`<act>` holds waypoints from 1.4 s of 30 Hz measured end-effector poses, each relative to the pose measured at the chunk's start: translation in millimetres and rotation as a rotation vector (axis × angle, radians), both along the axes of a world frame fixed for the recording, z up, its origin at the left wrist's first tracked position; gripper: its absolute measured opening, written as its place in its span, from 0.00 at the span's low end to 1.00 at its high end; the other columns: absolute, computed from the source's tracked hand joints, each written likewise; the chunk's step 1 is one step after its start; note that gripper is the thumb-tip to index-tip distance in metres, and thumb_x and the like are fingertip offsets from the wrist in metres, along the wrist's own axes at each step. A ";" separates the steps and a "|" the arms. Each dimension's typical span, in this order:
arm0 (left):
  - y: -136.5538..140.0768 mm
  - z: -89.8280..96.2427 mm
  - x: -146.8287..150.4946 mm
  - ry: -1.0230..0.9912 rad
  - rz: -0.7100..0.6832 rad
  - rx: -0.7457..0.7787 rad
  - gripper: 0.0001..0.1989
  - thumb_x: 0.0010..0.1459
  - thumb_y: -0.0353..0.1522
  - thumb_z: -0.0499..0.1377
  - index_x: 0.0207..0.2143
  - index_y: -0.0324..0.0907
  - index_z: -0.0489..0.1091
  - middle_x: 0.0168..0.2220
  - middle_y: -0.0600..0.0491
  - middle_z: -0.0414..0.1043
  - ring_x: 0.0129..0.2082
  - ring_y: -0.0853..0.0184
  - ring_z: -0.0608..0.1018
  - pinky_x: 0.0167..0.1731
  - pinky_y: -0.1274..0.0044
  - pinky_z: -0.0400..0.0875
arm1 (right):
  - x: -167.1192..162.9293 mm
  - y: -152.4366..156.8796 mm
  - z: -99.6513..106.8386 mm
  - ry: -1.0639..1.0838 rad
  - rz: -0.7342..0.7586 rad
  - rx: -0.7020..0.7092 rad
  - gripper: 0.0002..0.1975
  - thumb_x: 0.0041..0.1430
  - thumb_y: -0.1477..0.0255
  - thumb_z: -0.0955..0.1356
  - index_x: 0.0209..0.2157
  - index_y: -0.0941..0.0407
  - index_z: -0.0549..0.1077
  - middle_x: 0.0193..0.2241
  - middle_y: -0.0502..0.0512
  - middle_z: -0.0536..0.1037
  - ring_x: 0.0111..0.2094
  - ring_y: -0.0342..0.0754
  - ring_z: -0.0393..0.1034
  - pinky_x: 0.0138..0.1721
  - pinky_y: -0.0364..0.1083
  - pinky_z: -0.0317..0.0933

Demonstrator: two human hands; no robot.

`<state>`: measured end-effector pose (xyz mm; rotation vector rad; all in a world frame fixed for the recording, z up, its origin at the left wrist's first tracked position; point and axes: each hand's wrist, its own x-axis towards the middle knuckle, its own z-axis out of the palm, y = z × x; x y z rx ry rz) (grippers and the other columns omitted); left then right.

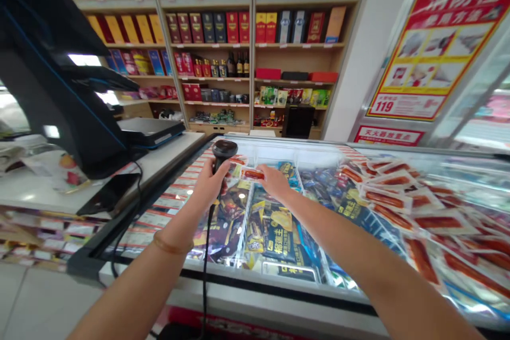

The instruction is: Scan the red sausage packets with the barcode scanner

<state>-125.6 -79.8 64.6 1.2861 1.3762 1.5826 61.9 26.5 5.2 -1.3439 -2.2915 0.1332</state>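
Sausage packet (252, 174) is sitting in the grip of the right hand (274, 180), whose thumb and fingers are pinching its right end over the glass freezer top (319, 156). The left hand (213, 180) is wrapping around the handle of a handheld scanner (225, 149), whose head is rising just above that hand, near the packet. Holding by the end is leaving most of the wrapper uncovered, which is probably helping; keeping it flat and steady, with the scanner tilting toward it, would likely work best. Below the left hand, the cord (206, 247) is hanging and calling for slack. Rightward of the right hand, more packets (392, 199) are lying in a loose heap.
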 end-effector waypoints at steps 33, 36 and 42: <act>7.1 -23.0 123.9 -0.103 -0.314 0.008 0.24 0.51 0.51 0.62 0.37 0.45 0.59 0.24 0.61 0.69 0.13 0.75 0.68 0.13 0.82 0.62 | 259.3 -38.7 16.3 -0.436 -0.720 -0.054 0.22 0.57 0.74 0.67 0.55 0.62 0.71 0.56 0.72 0.69 0.58 0.66 0.61 0.54 0.60 0.56; 8.2 -45.6 122.4 -0.026 -0.362 -0.002 0.25 0.51 0.51 0.63 0.40 0.44 0.61 0.24 0.60 0.69 0.14 0.75 0.68 0.14 0.81 0.63 | 286.7 -41.3 19.6 -0.508 -0.778 -0.161 0.27 0.56 0.68 0.70 0.57 0.62 0.70 0.61 0.74 0.64 0.62 0.69 0.55 0.56 0.61 0.53; 10.7 -58.5 114.9 0.007 -0.389 -0.036 0.25 0.52 0.51 0.62 0.41 0.44 0.61 0.24 0.60 0.70 0.14 0.74 0.68 0.14 0.81 0.63 | 298.4 -36.6 20.0 -0.557 -0.743 -0.068 0.27 0.48 0.67 0.75 0.50 0.62 0.75 0.55 0.75 0.69 0.59 0.69 0.58 0.54 0.61 0.54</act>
